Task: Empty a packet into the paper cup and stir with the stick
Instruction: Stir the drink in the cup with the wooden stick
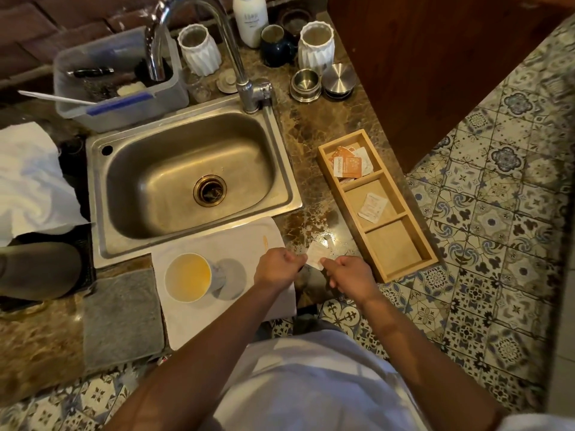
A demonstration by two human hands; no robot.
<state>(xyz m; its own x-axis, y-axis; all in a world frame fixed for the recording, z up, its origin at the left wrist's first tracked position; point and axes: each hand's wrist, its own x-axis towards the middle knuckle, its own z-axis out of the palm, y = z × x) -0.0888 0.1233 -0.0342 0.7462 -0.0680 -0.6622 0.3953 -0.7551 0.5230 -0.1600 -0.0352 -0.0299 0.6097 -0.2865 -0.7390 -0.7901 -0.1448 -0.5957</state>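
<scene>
Head view: packet (315, 256) pinched between left hand (275, 265) and right hand (348, 273), held over counter edge, right of paper cup (187, 276). I judge tearing there risks powder spilling on counter (311, 126), not cup. Stick (265, 243) lies on white mat (236, 241); sink (189, 175) behind.

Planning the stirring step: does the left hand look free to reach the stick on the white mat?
Probably not yet. The stick lies unobstructed just beyond the left hand, but that hand and the right hand both pinch the packet.
</scene>
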